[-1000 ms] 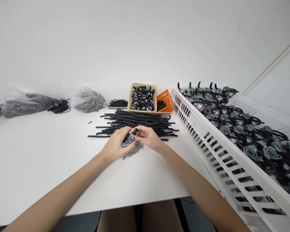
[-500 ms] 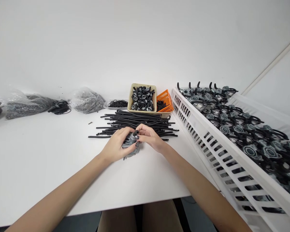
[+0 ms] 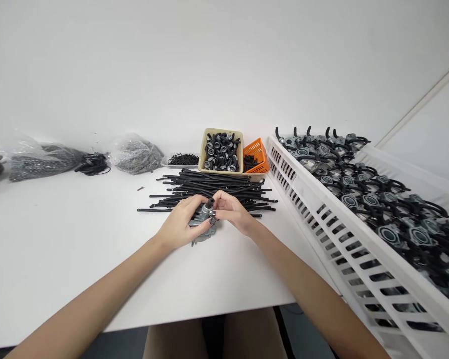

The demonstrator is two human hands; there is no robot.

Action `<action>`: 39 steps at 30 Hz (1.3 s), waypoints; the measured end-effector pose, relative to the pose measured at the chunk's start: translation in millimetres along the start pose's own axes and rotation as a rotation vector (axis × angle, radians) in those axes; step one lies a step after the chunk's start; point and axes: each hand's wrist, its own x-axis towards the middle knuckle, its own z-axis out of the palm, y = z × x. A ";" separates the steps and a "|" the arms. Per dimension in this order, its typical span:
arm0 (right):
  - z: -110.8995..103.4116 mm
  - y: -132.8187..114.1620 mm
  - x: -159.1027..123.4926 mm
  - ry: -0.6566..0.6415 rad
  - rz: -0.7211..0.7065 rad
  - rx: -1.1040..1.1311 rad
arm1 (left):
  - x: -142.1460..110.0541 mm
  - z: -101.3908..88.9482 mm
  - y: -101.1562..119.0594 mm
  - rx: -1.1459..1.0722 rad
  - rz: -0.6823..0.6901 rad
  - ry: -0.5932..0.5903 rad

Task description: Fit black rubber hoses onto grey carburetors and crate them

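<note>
A grey metal carburetor point(image 3: 202, 232) with a short black rubber piece point(image 3: 209, 202) on its top stands on the table in front of me. My left hand point(image 3: 182, 222) is wrapped around its left side, thumb across the front. From the right, my right hand point(image 3: 230, 213) has its thumb and fingers closed at the carburetor's upper end, beside the black piece. What exactly lies between those right fingertips is partly hidden. Just behind both hands lies a pile of black rubber hoses point(image 3: 209, 183).
A white slatted crate point(image 3: 333, 219) full of carburetors with hoses flanks the right. Behind the hoses sit a cream bin point(image 3: 199, 164) of black-and-metal caps, an orange basket point(image 3: 262, 149) and a tray of black rings point(image 3: 183, 159). Plastic bags point(image 3: 134, 153) of small parts stand farther left.
Both hands stay on the carburetor in nearly the same place. The right fingers have shifted very slightly around its top; the camera view has moved a little.
</note>
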 end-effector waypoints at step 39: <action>5.8 0.4 1.5 0.051 -0.019 -0.059 | 0.1 0.2 1.1 -0.004 -0.016 -0.014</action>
